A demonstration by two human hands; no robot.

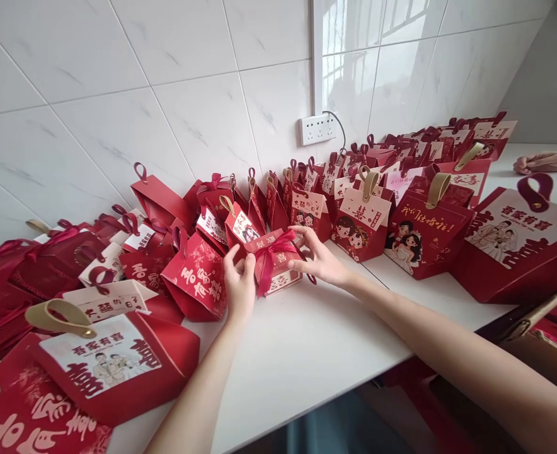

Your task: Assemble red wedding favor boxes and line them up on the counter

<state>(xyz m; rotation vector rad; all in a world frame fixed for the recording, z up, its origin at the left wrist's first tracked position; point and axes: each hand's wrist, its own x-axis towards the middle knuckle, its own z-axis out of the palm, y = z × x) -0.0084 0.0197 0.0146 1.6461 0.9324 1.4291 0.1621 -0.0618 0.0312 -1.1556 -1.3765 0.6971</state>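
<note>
Head view. The left forearm [198,384] enters from the lower edge, left of centre, and rises steeply towards the middle. The left hand [241,277] is upright at the left end of a ribboned box [283,282], its thumb laid along that end and its index finger bent. The left grip is closed against the box; its remaining fingers are largely hidden.

The right forearm [430,331] enters from the lower right corner and runs at a long, low slant up and to the left. The right hand [323,258] reaches the box from the right, knuckles up, fingers curled over the end beside the red bow [275,252]. The right grip is closed on that end; whether the fingertips pinch ribbon or card cannot be told.

The ribboned box is located between the two hands, at the surface of the white desk [302,353], in front of the ranked gift boxes. Whether the desk bears its full weight cannot be determined. A pale printed face is turned towards the wearer.

Just left of the left hand is a red box with pale lettering [200,277], tilted. Right of the ribboned box, apart from it, is a box with a cartoon couple [361,224]. Further boxes extend along the tiled wall [188,38], below a socket strip [317,130]. Another person's hand [540,162] rests on the desk at far right, well apart from the work.
</note>
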